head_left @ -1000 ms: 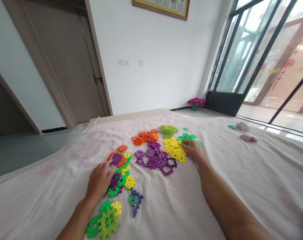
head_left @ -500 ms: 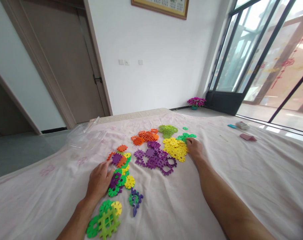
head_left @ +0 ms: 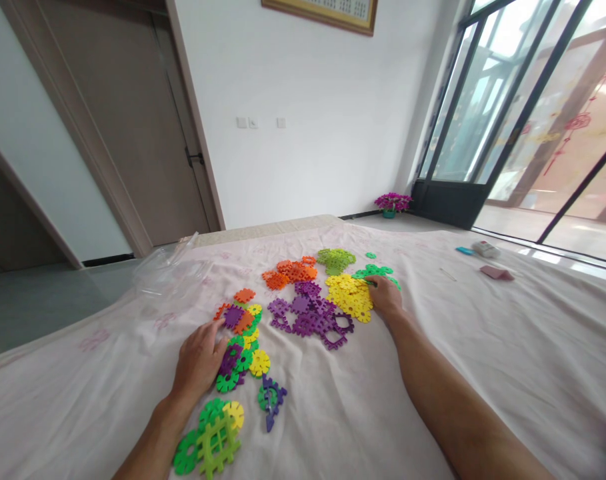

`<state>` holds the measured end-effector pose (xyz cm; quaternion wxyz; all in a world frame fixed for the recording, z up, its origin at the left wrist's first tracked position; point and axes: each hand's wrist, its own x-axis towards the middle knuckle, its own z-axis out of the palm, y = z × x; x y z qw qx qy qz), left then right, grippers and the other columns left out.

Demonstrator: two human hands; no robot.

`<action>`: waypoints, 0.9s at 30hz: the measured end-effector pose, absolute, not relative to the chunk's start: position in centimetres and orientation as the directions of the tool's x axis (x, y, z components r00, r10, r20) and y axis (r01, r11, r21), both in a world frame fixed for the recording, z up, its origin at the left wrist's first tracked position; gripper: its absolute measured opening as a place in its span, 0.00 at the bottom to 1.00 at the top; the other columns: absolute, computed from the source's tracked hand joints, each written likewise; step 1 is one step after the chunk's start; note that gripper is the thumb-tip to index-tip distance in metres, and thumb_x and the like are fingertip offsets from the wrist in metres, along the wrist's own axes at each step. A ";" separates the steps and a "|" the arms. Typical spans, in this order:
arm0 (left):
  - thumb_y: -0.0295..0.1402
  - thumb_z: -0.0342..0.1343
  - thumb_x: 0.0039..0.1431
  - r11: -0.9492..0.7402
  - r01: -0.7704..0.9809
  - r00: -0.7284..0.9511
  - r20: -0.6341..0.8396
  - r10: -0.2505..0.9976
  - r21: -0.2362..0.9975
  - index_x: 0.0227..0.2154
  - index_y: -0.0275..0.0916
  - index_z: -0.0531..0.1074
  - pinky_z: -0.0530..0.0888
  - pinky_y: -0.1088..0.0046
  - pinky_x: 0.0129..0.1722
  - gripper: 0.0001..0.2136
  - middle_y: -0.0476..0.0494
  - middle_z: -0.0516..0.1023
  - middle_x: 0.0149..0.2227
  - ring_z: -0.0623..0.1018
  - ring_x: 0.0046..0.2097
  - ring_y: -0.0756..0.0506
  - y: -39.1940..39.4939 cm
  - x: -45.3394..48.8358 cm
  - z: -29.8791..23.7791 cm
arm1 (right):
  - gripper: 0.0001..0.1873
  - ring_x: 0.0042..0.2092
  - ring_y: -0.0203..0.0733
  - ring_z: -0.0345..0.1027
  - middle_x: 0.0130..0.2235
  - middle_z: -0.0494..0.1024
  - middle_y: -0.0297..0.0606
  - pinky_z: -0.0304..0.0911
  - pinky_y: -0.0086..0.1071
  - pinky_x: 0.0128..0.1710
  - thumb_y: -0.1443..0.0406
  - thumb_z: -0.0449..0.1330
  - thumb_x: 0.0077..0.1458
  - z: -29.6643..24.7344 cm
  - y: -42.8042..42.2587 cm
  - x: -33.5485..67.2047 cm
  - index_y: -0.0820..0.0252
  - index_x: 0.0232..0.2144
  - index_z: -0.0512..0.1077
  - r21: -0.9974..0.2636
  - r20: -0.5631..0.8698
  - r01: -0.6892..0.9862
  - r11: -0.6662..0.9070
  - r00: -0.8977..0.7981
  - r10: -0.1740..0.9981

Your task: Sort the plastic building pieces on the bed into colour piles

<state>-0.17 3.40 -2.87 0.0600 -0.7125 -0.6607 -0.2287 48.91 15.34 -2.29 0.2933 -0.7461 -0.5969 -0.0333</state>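
Note:
My left hand [head_left: 201, 353] lies beside a mixed heap of plastic interlocking pieces, its fingers stretched out and thumb apart, fingertips at a purple square piece [head_left: 233, 316]. Orange, green and yellow pieces, such as a yellow disc [head_left: 259, 363], lie around that piece. Across the cloth, my right hand [head_left: 384, 295] rests its extended fingers on the edge of the yellow piece pile [head_left: 350, 298], holding nothing that I can see. Just behind it lie green flower-shaped discs [head_left: 375, 271]. A purple pile [head_left: 313, 317] sits between the two hands.
Orange pieces [head_left: 293, 272] and a light-green pile [head_left: 337, 260] lie farther back. Nearer are a dark-purple triangle piece [head_left: 273, 401] and a light-green grid piece [head_left: 217, 445]. A clear plastic bag [head_left: 170, 270] lies at left; a pink scrap [head_left: 497, 273] and white box [head_left: 485, 249] lie at right.
My right hand has shifted slightly left, from the green discs onto the yellow pile's edge. More green discs show behind it. My left hand has stayed in place.

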 end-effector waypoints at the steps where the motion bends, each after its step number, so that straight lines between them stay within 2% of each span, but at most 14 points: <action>1: 0.34 0.45 0.61 -0.120 0.969 0.024 0.406 0.914 0.214 0.54 0.38 0.67 0.64 0.65 0.57 0.19 0.41 0.74 0.55 0.71 0.56 0.43 3.4 -0.2 -2.9 | 0.21 0.49 0.44 0.69 0.48 0.77 0.37 0.61 0.31 0.49 0.68 0.53 0.52 -2.3 15.4 48.9 0.54 0.47 0.77 -0.393 0.402 0.913 -0.113 0.281 0.872; 10: 0.36 0.44 0.62 -0.125 0.966 0.022 0.406 0.914 0.227 0.53 0.37 0.68 0.64 0.64 0.57 0.19 0.39 0.74 0.54 0.72 0.55 0.42 3.3 -0.1 -2.8 | 0.22 0.48 0.43 0.69 0.48 0.77 0.40 0.61 0.31 0.49 0.69 0.52 0.53 -2.4 15.5 49.0 0.56 0.47 0.77 -0.408 0.432 0.903 -0.138 0.324 0.842; 18: 0.36 0.45 0.61 -0.117 0.966 0.015 0.404 0.915 0.229 0.53 0.38 0.68 0.65 0.64 0.57 0.20 0.40 0.74 0.53 0.72 0.55 0.42 3.3 0.0 -2.7 | 0.19 0.49 0.44 0.68 0.48 0.77 0.37 0.61 0.32 0.47 0.66 0.54 0.53 -2.7 15.7 48.8 0.52 0.45 0.77 -0.396 0.396 0.908 -0.136 0.303 0.867; 27: 0.36 0.44 0.62 -0.112 0.968 0.015 0.395 0.919 0.225 0.54 0.38 0.67 0.64 0.64 0.57 0.20 0.39 0.74 0.53 0.72 0.55 0.42 3.4 -0.1 -2.8 | 0.18 0.48 0.44 0.69 0.47 0.78 0.37 0.61 0.32 0.47 0.66 0.53 0.54 -2.5 15.5 48.5 0.52 0.45 0.77 -0.391 0.420 0.915 -0.101 0.274 0.865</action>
